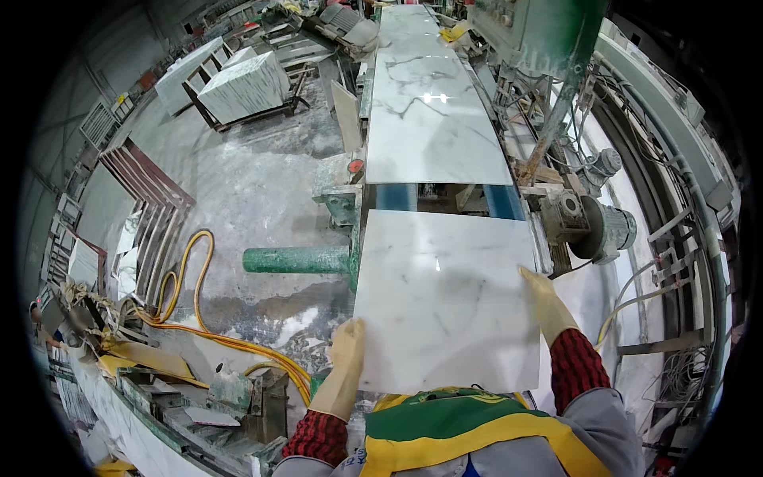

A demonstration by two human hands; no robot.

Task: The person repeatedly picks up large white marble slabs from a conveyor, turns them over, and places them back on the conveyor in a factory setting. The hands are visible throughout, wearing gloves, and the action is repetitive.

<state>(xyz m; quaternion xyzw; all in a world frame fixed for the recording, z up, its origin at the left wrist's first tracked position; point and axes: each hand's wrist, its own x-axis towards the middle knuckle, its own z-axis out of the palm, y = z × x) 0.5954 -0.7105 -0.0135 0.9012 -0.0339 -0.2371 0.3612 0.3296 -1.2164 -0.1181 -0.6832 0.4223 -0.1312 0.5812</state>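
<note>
A polished white marble slab (445,298) with faint grey veins lies in front of my body, its far end over the conveyor. My left hand (347,350), in a cream glove, grips the slab's left edge near its close corner. On the opposite edge, farther forward, my right hand (547,306) in a matching glove holds on. The fingers under the slab are partly hidden. Beyond a gap that shows blue rollers (505,202), a longer veined marble slab (437,119) rests on the same line.
A green cylinder (294,260) juts from the conveyor's left side. Yellow hoses (238,340) lie on the wet floor. To the right sits an electric motor (608,229), below green machinery (548,32). Farther back left, marble blocks (245,86) stand on a metal rack.
</note>
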